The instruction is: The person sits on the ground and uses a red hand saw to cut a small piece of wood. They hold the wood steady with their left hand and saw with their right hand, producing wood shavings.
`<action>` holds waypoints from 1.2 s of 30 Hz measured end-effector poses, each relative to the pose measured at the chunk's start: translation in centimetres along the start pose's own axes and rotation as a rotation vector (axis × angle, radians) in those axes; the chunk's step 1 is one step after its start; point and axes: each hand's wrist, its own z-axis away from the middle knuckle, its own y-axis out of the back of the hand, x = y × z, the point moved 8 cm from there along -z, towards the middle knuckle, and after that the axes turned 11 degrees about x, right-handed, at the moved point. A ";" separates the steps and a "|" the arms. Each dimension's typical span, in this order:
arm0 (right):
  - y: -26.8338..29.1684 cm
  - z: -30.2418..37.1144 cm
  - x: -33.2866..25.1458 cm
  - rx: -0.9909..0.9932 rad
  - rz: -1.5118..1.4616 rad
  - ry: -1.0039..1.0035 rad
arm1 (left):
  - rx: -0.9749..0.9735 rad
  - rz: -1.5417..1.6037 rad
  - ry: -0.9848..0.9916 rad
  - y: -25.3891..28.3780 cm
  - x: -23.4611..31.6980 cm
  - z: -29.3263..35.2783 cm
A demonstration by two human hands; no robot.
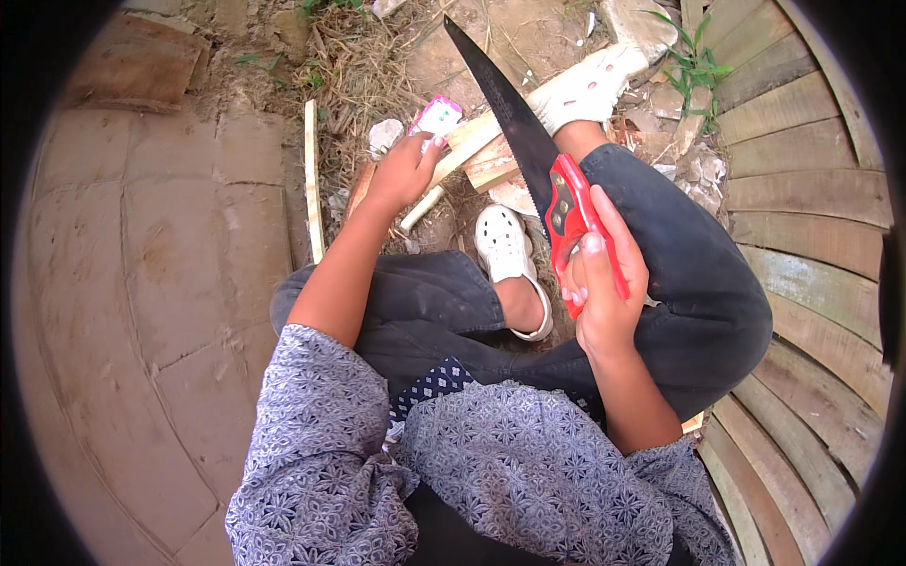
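My right hand (609,274) is closed round the red handle (566,203) of a hand saw. Its dark, curved blade (505,104) points up and to the left, raised in front of my knee. My left hand (408,173) is closed at the near end of a pale wooden strip (467,143); its fingertips are partly hidden. That strip slants away to the upper right, where my white clog (590,90) rests on it. A short wood block (493,163) lies under the strip, beside the blade.
My other white clog (500,236) stands on the ground between my legs. A short round stick (422,208) and a pink-and-white packet (437,115) lie near my left hand. An upright wooden batten (313,179) edges the paved floor (160,283). A slatted wooden fence (807,241) curves along the right.
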 end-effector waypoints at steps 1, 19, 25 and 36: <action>-0.1 -0.2 -0.2 -0.003 -0.001 0.015 | -0.110 0.112 0.006 -0.1 2.1 0.1; -0.7 0.3 -1.6 0.007 -0.068 -0.021 | -0.386 -0.830 -0.274 -5.0 6.1 -3.1; -0.7 1.0 -3.5 0.028 -0.069 0.020 | -0.659 -1.263 -0.163 -10.2 6.0 -5.7; 1.4 1.1 -5.9 0.012 -0.195 0.155 | -0.186 -0.161 -0.121 5.4 1.6 3.0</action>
